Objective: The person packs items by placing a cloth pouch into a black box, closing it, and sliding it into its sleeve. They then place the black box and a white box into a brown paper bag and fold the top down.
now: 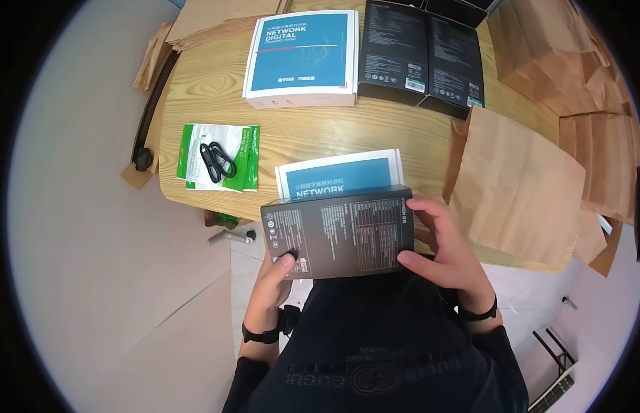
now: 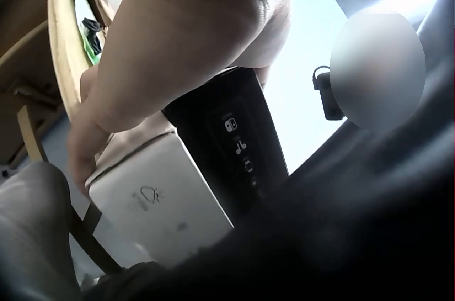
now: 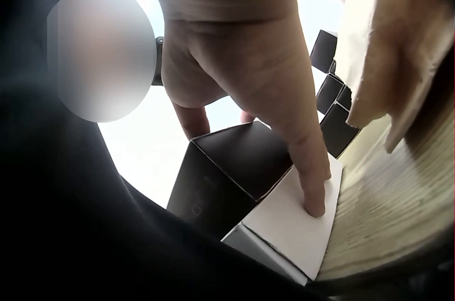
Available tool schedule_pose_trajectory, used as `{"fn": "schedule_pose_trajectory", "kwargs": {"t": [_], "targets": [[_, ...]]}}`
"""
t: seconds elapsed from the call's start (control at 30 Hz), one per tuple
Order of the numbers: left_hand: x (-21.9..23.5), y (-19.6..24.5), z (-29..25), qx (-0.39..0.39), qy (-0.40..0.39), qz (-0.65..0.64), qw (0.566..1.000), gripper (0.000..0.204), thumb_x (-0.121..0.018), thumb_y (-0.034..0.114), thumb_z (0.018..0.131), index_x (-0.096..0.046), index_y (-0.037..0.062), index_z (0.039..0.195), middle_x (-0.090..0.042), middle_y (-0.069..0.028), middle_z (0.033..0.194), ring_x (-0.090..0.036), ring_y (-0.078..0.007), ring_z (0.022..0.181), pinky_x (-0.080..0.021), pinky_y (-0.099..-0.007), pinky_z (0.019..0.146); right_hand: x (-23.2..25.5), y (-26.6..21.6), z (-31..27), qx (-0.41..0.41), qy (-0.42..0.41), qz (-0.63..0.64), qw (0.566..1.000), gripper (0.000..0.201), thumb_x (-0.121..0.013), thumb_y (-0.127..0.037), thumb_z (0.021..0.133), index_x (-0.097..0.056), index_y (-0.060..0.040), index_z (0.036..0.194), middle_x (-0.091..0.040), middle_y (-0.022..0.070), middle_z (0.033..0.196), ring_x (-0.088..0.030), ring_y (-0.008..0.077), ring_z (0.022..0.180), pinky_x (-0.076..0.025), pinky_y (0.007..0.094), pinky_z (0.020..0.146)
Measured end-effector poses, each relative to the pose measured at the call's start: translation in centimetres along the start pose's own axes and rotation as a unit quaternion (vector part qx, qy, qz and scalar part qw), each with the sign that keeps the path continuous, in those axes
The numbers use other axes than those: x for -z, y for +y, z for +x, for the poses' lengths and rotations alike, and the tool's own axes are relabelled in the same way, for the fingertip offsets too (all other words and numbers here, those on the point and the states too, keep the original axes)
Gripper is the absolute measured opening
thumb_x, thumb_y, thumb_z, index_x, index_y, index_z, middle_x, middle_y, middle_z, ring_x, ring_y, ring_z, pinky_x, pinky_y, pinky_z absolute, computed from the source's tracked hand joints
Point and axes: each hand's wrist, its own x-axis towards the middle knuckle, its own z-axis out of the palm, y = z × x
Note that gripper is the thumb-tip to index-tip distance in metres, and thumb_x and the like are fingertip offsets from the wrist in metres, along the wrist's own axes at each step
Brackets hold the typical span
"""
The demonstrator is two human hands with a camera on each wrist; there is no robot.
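Note:
A black printed box [image 1: 337, 237] lies on top of a white box with a blue lid [image 1: 340, 173], the pair held close to the torso at the table's front edge. My left hand [image 1: 273, 279] grips the near left corner, thumb on the black box's printed face. In the left wrist view its fingers reach along the side of the white box [image 2: 160, 201]. At the right end, my right hand [image 1: 447, 251] holds the black box between thumb and index finger. The right wrist view has one fingertip against the end of the white box [image 3: 291, 226].
Another white box with a blue lid [image 1: 303, 58] stands at the back, beside upright black boxes [image 1: 392, 51]. A black coiled cable [image 1: 218, 162] lies on a green-and-white packet [image 1: 189, 155] at left. Brown paper bags [image 1: 516, 186] crowd the right side; flat brown paper [image 1: 217, 17] lies back left.

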Motion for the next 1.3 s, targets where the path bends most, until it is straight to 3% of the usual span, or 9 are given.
{"fn": "schedule_pose_trajectory", "kwargs": {"t": [0.3, 0.37, 0.4, 0.53, 0.63, 0.7, 0.83, 1.1, 1.3], "targets": [[1.3, 0.9, -1.1, 0.049, -0.033, -0.010, 0.998, 0.082, -0.078, 0.028, 0.078, -0.047, -0.0068, 0.145, -0.062, -0.0164, 0.135, -0.059, -0.0273, 0.125, -0.045, -0.0388, 0.106, 1.9, -3.6, -0.8, 0.077, -0.046, -0.136, 0.987, 0.057, -0.076, -0.015, 0.091, -0.054, -0.0086, 0.143, -0.050, 0.0171, 0.131, -0.054, 0.0317, 0.125, -0.050, 0.0391, 0.100], [2.6, 0.3, -1.4, 0.019, -0.028, -0.043, 0.999, 0.072, -0.078, 0.024, 0.079, -0.053, -0.0006, 0.142, -0.064, -0.0140, 0.135, -0.061, -0.0297, 0.126, -0.047, -0.0432, 0.108, 2.8, -5.0, -1.3, 0.134, 0.094, -0.380, 0.911, 0.053, -0.071, -0.016, 0.092, -0.060, -0.0080, 0.143, -0.054, 0.0153, 0.119, -0.053, 0.0297, 0.119, -0.048, 0.0402, 0.099], [3.0, 0.1, -1.7, 0.017, -0.017, -0.067, 0.997, 0.073, -0.077, 0.025, 0.078, -0.053, -0.0003, 0.142, -0.064, -0.0146, 0.135, -0.062, -0.0305, 0.124, -0.049, -0.0436, 0.107, 2.7, -6.2, -1.0, 0.063, 0.144, -0.489, 0.858, 0.047, -0.075, -0.026, 0.091, -0.066, -0.0097, 0.135, -0.053, 0.0142, 0.108, -0.055, 0.0293, 0.101, -0.049, 0.0396, 0.087], [5.9, 0.0, -1.9, -0.005, -0.049, -0.128, 0.991, 0.077, -0.077, 0.027, 0.078, -0.051, -0.0002, 0.146, -0.062, -0.0167, 0.138, -0.061, -0.0330, 0.126, -0.052, -0.0444, 0.106, 3.0, -5.8, 1.6, 0.002, 0.168, -0.659, 0.733, 0.050, -0.073, -0.039, 0.093, -0.067, -0.0127, 0.134, -0.054, 0.0135, 0.104, -0.058, 0.0301, 0.091, -0.051, 0.0399, 0.078], [5.5, 0.9, -2.3, -0.016, -0.040, -0.174, 0.984, 0.085, -0.078, 0.025, 0.071, -0.049, -0.0029, 0.146, -0.061, -0.0176, 0.138, -0.063, -0.0324, 0.124, -0.051, -0.0429, 0.107, 3.6, -3.9, 3.0, 0.015, 0.167, -0.744, 0.647, 0.035, -0.074, -0.043, 0.089, -0.072, -0.0132, 0.107, -0.058, 0.0108, 0.089, -0.061, 0.0282, 0.074, -0.049, 0.0401, 0.061], [5.7, 0.6, -2.1, -0.033, -0.037, -0.174, 0.983, 0.087, -0.077, 0.027, 0.068, -0.049, -0.0032, 0.145, -0.062, -0.0178, 0.139, -0.064, -0.0327, 0.123, -0.052, -0.0420, 0.106, 4.4, -3.4, 3.8, -0.101, 0.141, -0.789, 0.590, 0.038, -0.072, -0.048, 0.089, -0.065, -0.0110, 0.093, -0.061, 0.0095, 0.078, -0.065, 0.0277, 0.067, -0.051, 0.0404, 0.056], [5.6, 0.3, -1.3, -0.041, -0.068, -0.183, 0.980, 0.087, -0.077, 0.026, 0.067, -0.051, -0.0041, 0.144, -0.064, -0.0178, 0.135, -0.066, -0.0313, 0.120, -0.054, -0.0400, 0.103, 5.0, -3.7, 4.5, -0.110, 0.176, -0.797, 0.567, 0.042, -0.073, -0.049, 0.087, -0.059, -0.0095, 0.087, -0.061, 0.0084, 0.069, -0.068, 0.0269, 0.066, -0.053, 0.0406, 0.057], [2.5, 2.3, 1.2, 0.007, -0.125, -0.168, 0.978, 0.081, -0.076, 0.021, 0.067, -0.053, -0.0058, 0.140, -0.067, -0.0174, 0.129, -0.068, -0.0286, 0.114, -0.055, -0.0377, 0.099, 5.3, -4.5, 2.6, -0.081, 0.222, -0.775, 0.587, 0.049, -0.074, -0.043, 0.088, -0.064, -0.0270, 0.133, -0.066, 0.0064, 0.077, -0.071, 0.0275, 0.070, -0.055, 0.0393, 0.058], [1.5, 2.5, 1.9, 0.044, -0.121, -0.132, 0.983, 0.077, -0.077, 0.019, 0.067, -0.054, -0.0069, 0.136, -0.069, -0.0176, 0.123, -0.071, -0.0276, 0.108, -0.056, -0.0364, 0.093, 6.7, -4.5, 3.8, -0.222, 0.143, -0.779, 0.568, 0.031, -0.071, -0.043, 0.091, -0.065, -0.0151, 0.103, -0.069, 0.0096, 0.074, -0.071, 0.0305, 0.070, -0.055, 0.0428, 0.060]]}}
